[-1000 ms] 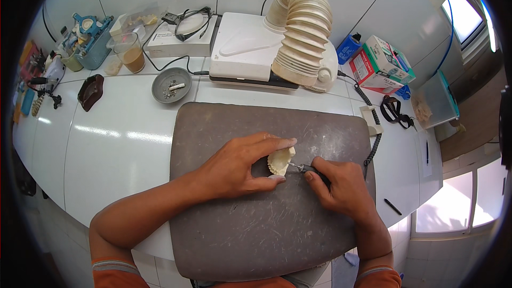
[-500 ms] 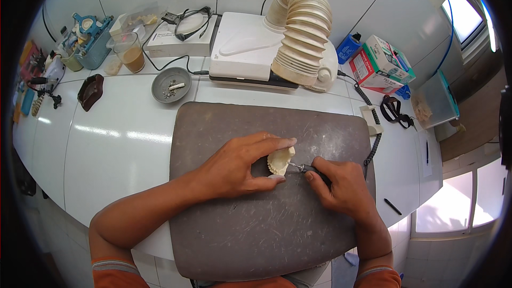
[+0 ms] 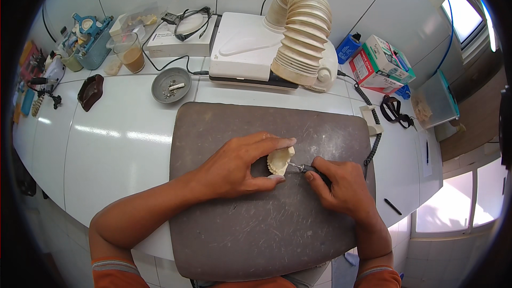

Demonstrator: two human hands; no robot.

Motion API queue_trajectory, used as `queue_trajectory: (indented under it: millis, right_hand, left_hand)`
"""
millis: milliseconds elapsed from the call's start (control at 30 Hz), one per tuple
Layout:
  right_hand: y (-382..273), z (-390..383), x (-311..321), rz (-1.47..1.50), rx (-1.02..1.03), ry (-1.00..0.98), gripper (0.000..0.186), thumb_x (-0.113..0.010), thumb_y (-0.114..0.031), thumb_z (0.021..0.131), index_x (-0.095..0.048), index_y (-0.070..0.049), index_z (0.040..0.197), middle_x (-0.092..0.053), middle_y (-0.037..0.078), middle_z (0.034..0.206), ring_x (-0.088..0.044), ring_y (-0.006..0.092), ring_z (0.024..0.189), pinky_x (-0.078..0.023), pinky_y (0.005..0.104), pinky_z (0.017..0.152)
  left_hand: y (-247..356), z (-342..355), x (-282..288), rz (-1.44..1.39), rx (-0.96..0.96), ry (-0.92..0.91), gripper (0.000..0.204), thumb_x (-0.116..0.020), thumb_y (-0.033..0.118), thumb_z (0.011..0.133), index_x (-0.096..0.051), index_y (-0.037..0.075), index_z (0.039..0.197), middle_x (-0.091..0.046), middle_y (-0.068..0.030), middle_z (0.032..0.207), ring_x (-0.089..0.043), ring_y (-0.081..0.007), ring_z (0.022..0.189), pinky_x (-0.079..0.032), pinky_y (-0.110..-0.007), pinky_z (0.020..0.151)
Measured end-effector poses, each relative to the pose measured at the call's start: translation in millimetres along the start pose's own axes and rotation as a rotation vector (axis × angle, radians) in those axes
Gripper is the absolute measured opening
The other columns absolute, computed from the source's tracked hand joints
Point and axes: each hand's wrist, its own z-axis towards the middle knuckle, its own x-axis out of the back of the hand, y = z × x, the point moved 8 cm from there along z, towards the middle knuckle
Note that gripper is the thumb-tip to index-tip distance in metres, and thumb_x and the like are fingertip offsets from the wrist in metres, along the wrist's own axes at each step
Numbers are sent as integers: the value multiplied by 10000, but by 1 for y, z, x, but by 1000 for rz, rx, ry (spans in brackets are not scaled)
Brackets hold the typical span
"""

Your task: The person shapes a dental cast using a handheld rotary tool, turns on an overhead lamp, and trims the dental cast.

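My left hand (image 3: 234,165) grips a cream plaster dental cast (image 3: 279,161) between thumb and fingers, holding it just above the dark grey work mat (image 3: 229,234). My right hand (image 3: 341,184) holds a slim rotary handpiece (image 3: 300,167) like a pen. Its metal tip touches the right side of the cast. A dark coiled cord (image 3: 373,144) runs from the handpiece to the right and back along the mat's edge.
A white suction unit (image 3: 250,53) with a ribbed cream hose (image 3: 301,26) stands behind the mat. A grey dish (image 3: 170,85), a glass of brown liquid (image 3: 130,53), a white box (image 3: 178,42), coloured cartons (image 3: 381,64), safety glasses (image 3: 394,111) and a pen (image 3: 393,206) lie on the white counter (image 3: 106,144).
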Motion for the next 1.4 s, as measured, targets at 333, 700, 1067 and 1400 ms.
queue_trajectory:
  millis: [333, 700, 1067, 1400]
  right_hand:
    - [1, 0, -2, -6, -8, -8, 281, -733, -317, 1044, -628, -87, 920, -700, 134, 726, -703, 408, 657, -498, 514, 600]
    - [1, 0, -1, 1, -14, 0, 280, -738, -322, 1039, -645, -85, 923, -703, 137, 725, -710, 418, 664, -508, 519, 606]
    - [0, 1, -1, -1, -12, -11, 280, -739, -322, 1041, -651, -82, 927, -701, 143, 719, -704, 421, 656, -504, 518, 605]
    - [1, 0, -1, 6, -1, -6, 278, -738, -316, 1040, -649, -79, 924, -688, 145, 696, -697, 421, 645, -500, 516, 604]
  left_hand:
    - [0, 0, 0, -8, -4, 3, 748, -918, 198, 878, -647, 113, 1570, -748, -157, 1302, -747, -343, 1210, -596, -434, 1052]
    - [0, 1, -1, -1, 6, -8, 767, -922, 211, 878, -642, 122, 1587, -745, -164, 1343, -742, -353, 1252, -593, -437, 1080]
    - [-1, 0, -1, -3, 3, -1, 748, -923, 203, 877, -650, 105, 1567, -749, -166, 1316, -748, -347, 1218, -596, -434, 1055]
    - [-1, 0, 0, 4, -21, 9, 753, -923, 200, 876, -646, 106, 1570, -749, -163, 1301, -749, -345, 1198, -597, -433, 1047]
